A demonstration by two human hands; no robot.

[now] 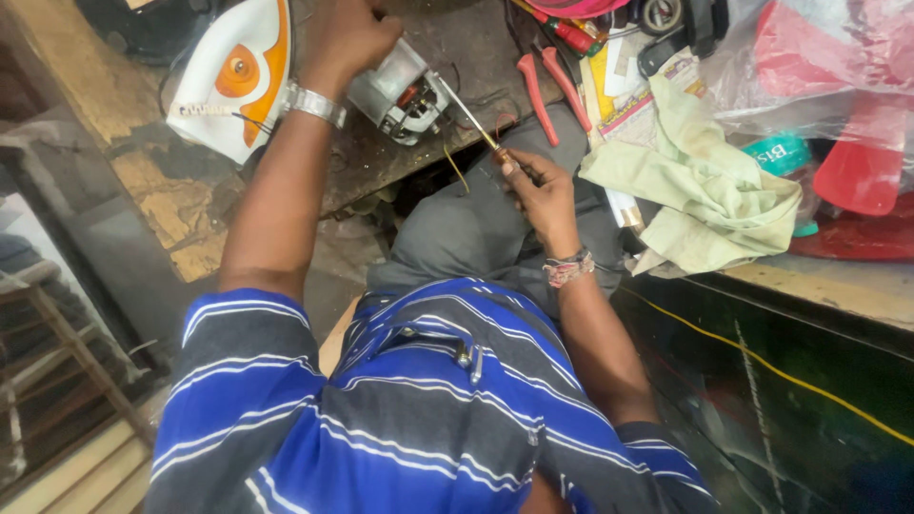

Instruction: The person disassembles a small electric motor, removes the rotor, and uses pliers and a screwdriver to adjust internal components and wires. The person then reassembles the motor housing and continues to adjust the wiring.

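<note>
Worn and paint-flaked, the wooden surface (167, 205) runs across the far side of a cramped workshop, with wooden slats low at the far left. On its left part lies a white and orange clothes iron (233, 76), sole side hidden, just beside the person's left forearm. The left hand (347, 38), a metal watch (314, 103) on its wrist, is clamped over the top of a small electric motor (405, 95), fingers wrapped round its pale housing and pressing it against the surface near the near edge. A screwdriver (471, 119) slants from the motor's open, wired end down to the right hand (543, 195), whose grip pinches the amber handle between thumb and fingertips, above the grey-trousered lap. By my judgement the step in hand is working a screw or terminal at the motor's end; the tip's exact seat is too small to make out. The next move seems to call for a steady hold on the housing and the blade kept in line with the fastener so it does not slip onto the windings. Further right lie red-handled pliers (547, 90), a crumpled pale green cloth (705, 186), and red plastic fan blades (862, 171) under clear plastic sheeting.
</note>
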